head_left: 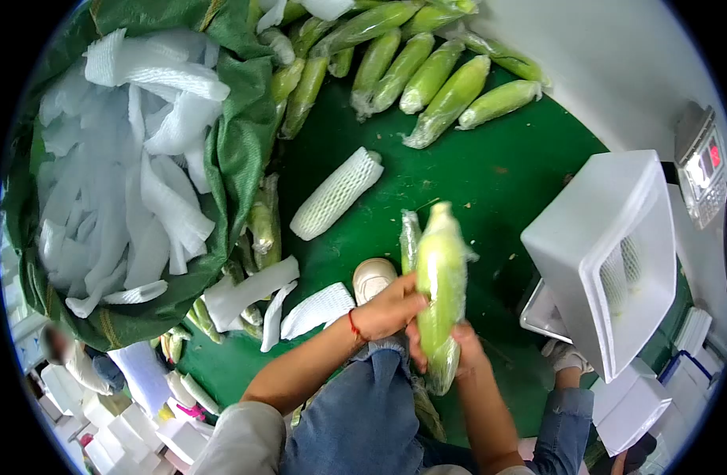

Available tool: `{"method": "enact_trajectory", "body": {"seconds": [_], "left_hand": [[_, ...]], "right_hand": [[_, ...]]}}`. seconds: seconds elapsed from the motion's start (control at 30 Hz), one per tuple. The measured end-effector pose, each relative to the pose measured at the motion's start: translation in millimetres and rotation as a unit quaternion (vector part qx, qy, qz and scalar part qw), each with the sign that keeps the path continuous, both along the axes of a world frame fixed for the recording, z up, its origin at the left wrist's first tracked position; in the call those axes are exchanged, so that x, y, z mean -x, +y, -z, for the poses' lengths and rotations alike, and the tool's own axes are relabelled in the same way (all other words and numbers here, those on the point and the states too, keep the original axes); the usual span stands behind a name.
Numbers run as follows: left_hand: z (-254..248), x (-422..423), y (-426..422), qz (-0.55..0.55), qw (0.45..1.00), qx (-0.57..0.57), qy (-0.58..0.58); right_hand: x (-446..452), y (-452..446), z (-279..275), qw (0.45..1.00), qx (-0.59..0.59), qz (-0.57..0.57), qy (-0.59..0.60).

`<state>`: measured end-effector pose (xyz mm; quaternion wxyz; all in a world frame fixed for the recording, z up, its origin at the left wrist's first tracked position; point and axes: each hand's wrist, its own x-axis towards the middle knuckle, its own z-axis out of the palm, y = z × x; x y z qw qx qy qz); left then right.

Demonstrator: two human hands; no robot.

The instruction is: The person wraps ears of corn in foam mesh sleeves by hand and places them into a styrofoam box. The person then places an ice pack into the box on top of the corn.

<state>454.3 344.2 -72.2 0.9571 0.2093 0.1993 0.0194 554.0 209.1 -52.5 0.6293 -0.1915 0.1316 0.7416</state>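
An ear of corn, pale green and wrapped in clear plastic film, is held upright in front of me. My right hand grips its lower part, fingers wrapped around it. From the left side, my left hand, with a red cord on the wrist, closes its fingers against the middle of the same ear. Just behind it lies another film-wrapped ear, partly hidden. A white foam mesh sleeve rests on the green surface beyond my left hand, and another flattened foam sleeve lies near that forearm.
A green woven sack full of white foam sleeves stands at left. Several wrapped corn ears lie along the back. At right are a white foam box, tilted, and a scale with a red display. Another person is at lower left.
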Motion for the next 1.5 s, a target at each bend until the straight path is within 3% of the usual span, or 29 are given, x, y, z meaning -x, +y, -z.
{"method": "enact_trajectory", "body": {"seconds": [0.07, 0.1, 0.17, 0.2, 0.23, 0.33, 0.43, 0.5, 0.57, 0.6, 0.63, 0.7, 0.77, 0.83, 0.93, 1.0, 1.03, 1.07, 1.1, 1.13, 1.17, 1.23, 1.27, 1.3, 1.33, 1.37, 1.4, 1.47, 1.5], "left_hand": [[5.9, 39.4, 7.7, 0.096, 0.923, -0.359, 0.097], [13.3, 58.4, 15.9, 0.109, 0.801, -0.57, 0.145], [50.0, 110.8, 20.6, 0.091, 0.684, -0.627, 0.36], [49.0, 123.5, 24.9, 0.122, 0.605, -0.698, 0.364], [49.5, 131.3, 27.5, 0.15, 0.518, -0.761, 0.361], [59.4, 143.4, 20.8, 0.254, 0.46, -0.801, 0.286], [87.0, 159.0, 25.9, 0.383, 0.461, -0.738, 0.31], [68.1, 141.7, 49.8, 0.274, 0.45, -0.777, 0.344], [28.6, 103.1, 86.4, 0.068, 0.542, -0.764, 0.344], [18.6, 84.2, 104.2, -0.021, 0.676, -0.652, 0.343], [-2.1, 53.2, 110.0, -0.186, 0.856, -0.357, 0.325], [-6.1, 23.5, 110.0, -0.258, 0.963, 0.056, 0.05], [18.4, -5.7, 70.6, -0.056, 0.965, -0.22, 0.129], [9.1, -23.4, 34.8, 0.068, 0.912, -0.374, 0.156], [18.5, -16.5, 23.4, -0.065, 0.69, -0.706, 0.149], [24.7, -11.4, 2.6, -0.132, 0.902, -0.356, 0.204], [25.9, -10.9, -3.0, -0.159, 0.95, -0.156, 0.217], [6.6, -12.3, 2.6, -0.026, 0.961, -0.058, 0.269], [12.6, -8.0, -3.4, 0.037, 0.985, 0.096, 0.14], [14.8, -3.0, -6.0, 0.113, 0.985, 0.067, 0.113], [3.8, -6.1, -3.0, 0.19, 0.977, 0.039, 0.086], [8.1, -8.9, 23.8, 0.09, 0.989, -0.046, 0.112], [17.5, -14.7, 46.3, 0.065, 0.973, -0.117, 0.188], [41.0, -12.3, 67.4, 0.012, 0.93, -0.31, 0.199], [51.7, -21.1, 82.8, 0.019, 0.719, -0.628, 0.296], [57.2, -31.0, 92.6, 0.044, 0.661, -0.664, 0.347], [86.2, -31.6, 92.8, 0.028, 0.642, -0.674, 0.363], [158.9, -26.3, 84.0, -0.028, 0.73, -0.535, 0.423], [129.6, -44.7, 86.7, -0.054, 0.766, -0.46, 0.446]], "right_hand": [[-14.4, 9.6, 15.6, 0.949, 0.073, -0.017, -0.307], [-20.7, 16.8, 30.2, 0.853, 0.11, -0.017, -0.511], [-44.2, 29.1, 33.3, 0.626, 0.199, -0.164, -0.736], [-46.8, 33.1, 43.5, 0.569, 0.221, -0.201, -0.766], [-48.1, 38.6, 55.0, 0.553, 0.225, -0.209, -0.775], [-45.5, 42.9, 95.6, 0.504, 0.23, -0.243, -0.796], [-41.1, 38.6, 105.2, 0.521, 0.174, -0.216, -0.807], [-48.9, 28.5, 93.0, 0.414, 0.162, -0.217, -0.869], [-62.8, 19.6, 80.8, 0.462, 0.18, -0.122, -0.86], [-66.2, 24.1, 60.9, 0.609, 0.188, -0.072, -0.767], [-68.2, 28.5, 49.7, 0.766, 0.137, -0.045, -0.626], [-71.6, 41.4, 31.2, 0.963, 0.012, 0.023, -0.267], [-62.2, 55.2, 19.1, 0.987, -0.09, 0.025, -0.133], [-35.9, 63.2, 10.6, 0.965, 0.135, 0.059, -0.219], [-23.4, 24.6, 30.4, 0.96, 0.188, -0.015, -0.206], [-12.4, -3.8, 58.5, 0.939, 0.171, -0.059, -0.294], [-7.8, -24.1, 95.5, 0.971, 0.155, 0.034, -0.178], [-14.4, -11.8, 84.2, 0.965, 0.205, 0.094, -0.134], [-21.6, 2.9, 67.6, 0.951, 0.253, 0.155, -0.088], [-30.0, 0.6, 64.0, 0.968, 0.212, 0.12, -0.05], [-35.7, 7.6, 57.2, 0.965, 0.205, 0.071, -0.148], [-47.4, 22.0, 45.2, 0.921, 0.191, -0.032, -0.337], [-38.9, 12.0, 82.9, 0.848, 0.15, 0.014, -0.508], [-41.7, 18.9, 91.7, 0.765, 0.132, -0.032, -0.63], [-44.5, 26.2, 100.0, 0.659, 0.125, -0.069, -0.739], [-58.0, 59.1, 80.2, 0.556, 0.143, -0.194, -0.795], [-55.3, 78.1, 90.5, 0.546, 0.178, -0.191, -0.796], [-42.0, 100.0, 118.1, 0.547, 0.231, -0.19, -0.782], [-41.4, 103.6, 116.9, 0.54, 0.254, -0.165, -0.785]]}}
